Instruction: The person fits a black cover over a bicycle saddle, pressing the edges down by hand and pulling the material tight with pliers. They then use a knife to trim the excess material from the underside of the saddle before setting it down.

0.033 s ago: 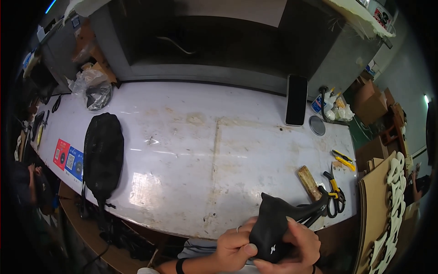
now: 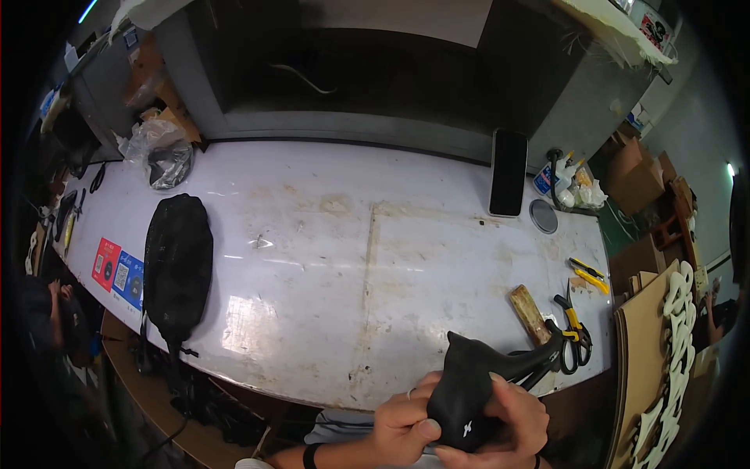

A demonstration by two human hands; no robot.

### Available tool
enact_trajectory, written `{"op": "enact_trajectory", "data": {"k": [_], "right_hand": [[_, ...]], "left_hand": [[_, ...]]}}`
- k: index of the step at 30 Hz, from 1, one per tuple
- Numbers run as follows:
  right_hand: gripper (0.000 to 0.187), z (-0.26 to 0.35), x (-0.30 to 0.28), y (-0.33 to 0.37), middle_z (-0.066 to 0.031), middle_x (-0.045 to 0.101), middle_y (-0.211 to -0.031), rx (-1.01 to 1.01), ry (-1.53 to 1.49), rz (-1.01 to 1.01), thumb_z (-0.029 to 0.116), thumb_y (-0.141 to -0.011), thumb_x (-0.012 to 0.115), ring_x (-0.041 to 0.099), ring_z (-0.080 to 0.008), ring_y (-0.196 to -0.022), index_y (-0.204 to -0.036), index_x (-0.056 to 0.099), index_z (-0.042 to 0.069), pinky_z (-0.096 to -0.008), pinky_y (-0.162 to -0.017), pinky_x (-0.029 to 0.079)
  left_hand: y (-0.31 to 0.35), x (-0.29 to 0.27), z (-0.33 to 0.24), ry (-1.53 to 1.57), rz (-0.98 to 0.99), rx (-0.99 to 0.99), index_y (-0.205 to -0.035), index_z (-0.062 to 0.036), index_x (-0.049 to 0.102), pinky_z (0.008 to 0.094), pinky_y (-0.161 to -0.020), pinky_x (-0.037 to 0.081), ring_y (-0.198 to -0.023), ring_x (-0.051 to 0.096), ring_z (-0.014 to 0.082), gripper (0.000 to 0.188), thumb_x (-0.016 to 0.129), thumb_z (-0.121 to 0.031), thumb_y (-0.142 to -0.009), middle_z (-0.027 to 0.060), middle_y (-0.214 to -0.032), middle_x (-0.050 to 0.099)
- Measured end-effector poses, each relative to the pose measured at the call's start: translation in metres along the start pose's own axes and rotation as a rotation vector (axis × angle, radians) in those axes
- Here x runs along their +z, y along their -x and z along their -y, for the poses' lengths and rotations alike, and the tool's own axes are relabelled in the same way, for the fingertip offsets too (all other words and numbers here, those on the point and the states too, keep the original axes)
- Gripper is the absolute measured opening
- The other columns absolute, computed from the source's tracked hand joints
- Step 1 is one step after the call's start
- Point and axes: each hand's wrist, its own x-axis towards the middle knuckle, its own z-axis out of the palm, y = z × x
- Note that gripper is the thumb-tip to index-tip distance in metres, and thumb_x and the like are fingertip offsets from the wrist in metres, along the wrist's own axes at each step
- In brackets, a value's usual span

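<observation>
Near the front edge of the table I hold a black bicycle saddle [image 2: 461,391] with a small white mark on its wide end. Its narrow nose points to the right, toward the scissors. My left hand [image 2: 402,426] grips the wide end from the left, the thumb pressed on its edge. On the other side my right hand [image 2: 516,422] is wrapped around it, with the thumb on top. The saddle hides some fingers of both hands. Close to the nose lie scissors [image 2: 578,332] with black and yellow handles and a worn wooden block [image 2: 530,314].
A black drawstring bag [image 2: 180,266] lies at the left, near a plastic bag [image 2: 164,152]. Toward the far right are a phone [image 2: 508,172], a round grey lid [image 2: 543,216] and glue bottles [image 2: 547,178]. A yellow cutter [image 2: 591,280] rests by the right edge, beside cardboard sheets [image 2: 637,336].
</observation>
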Motion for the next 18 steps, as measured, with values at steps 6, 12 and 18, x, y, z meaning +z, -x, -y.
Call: {"op": "enact_trajectory", "data": {"k": [6, 12, 18], "right_hand": [[0.080, 0.003, -0.008, -0.006, -0.0144, 0.071, -0.084, 0.076, -0.107, 0.034, 0.042, -0.088, 0.090, 0.059, -0.0166, -0.066, -0.137, 0.067, -0.018, -0.0311, -0.058, 0.045], [0.079, -0.001, -0.005, -0.005, -0.0139, 0.070, -0.085, 0.005, -0.072, -0.023, 0.040, -0.089, 0.088, 0.057, -0.0193, -0.065, -0.138, 0.066, -0.018, -0.0333, -0.062, 0.044], [0.080, -0.001, -0.005, -0.004, -0.0142, 0.067, -0.087, 0.010, 0.105, -0.010, 0.040, -0.087, 0.089, 0.050, -0.0208, -0.068, -0.139, 0.066, -0.017, -0.0355, -0.063, 0.039]], "left_hand": [[-0.005, 0.014, 0.001, -0.031, 0.075, 0.155, -0.091, -0.0009, 0.070, 0.0404, -0.084, 0.053, -0.094, 0.068, 0.0213, 0.054, 0.058, -0.049, -0.113, 0.0158, -0.105, 0.073], [0.002, 0.004, -0.022, 0.573, 0.005, -0.345, -0.118, 0.0049, 0.068, 0.0419, -0.088, 0.054, -0.099, 0.068, 0.0259, 0.058, 0.063, -0.052, -0.110, 0.0163, -0.106, 0.069], [-0.029, -0.010, -0.043, -0.405, 0.157, 0.309, -0.088, 0.0045, 0.066, 0.0441, -0.071, 0.051, -0.074, 0.060, 0.0336, 0.028, 0.071, -0.017, -0.105, 0.0189, -0.092, 0.065]]}}
